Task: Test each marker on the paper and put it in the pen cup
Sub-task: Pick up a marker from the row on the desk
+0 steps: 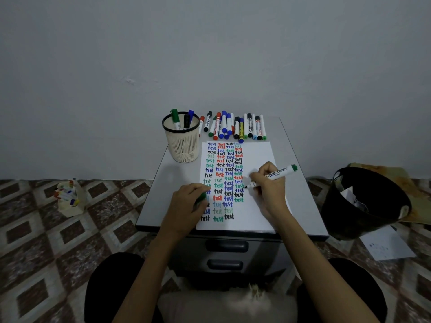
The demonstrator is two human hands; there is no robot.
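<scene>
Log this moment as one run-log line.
step: testing | right hand: holds green marker, tip at paper | left hand: holds green cap, on paper | pen cup: three markers inside

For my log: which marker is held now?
The green marker in the right hand, tip at the paper; others lie in a row or stand in the cup.

Matt white paper; the pen cup is dull cream plastic, black-rimmed; the markers have smooth glossy plastic barrels; the cabinet top is smooth grey with a faint sheen; the bin is black plastic.
</scene>
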